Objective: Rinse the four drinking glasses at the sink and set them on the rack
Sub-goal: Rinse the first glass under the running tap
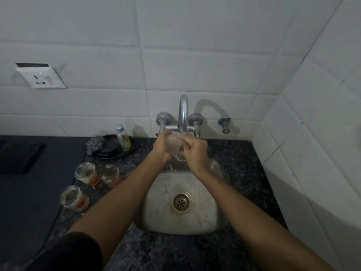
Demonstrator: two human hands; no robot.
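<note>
Under the tap point(183, 112), over the back of the sink point(197, 222), I held one glass point(175, 147) tilted between both hands: my left hand point(163, 147) wrapped its side, my right hand point(196, 153) gripped near the rim. Water ran onto it. Wet glass could have slipped from my fingers and struck the steel basin or the tap's crossbar close above. Three other glasses point(86, 173) stood on the counter point(244, 153) beside my left forearm, where a careless elbow might topple them. I saw no rack.
</note>
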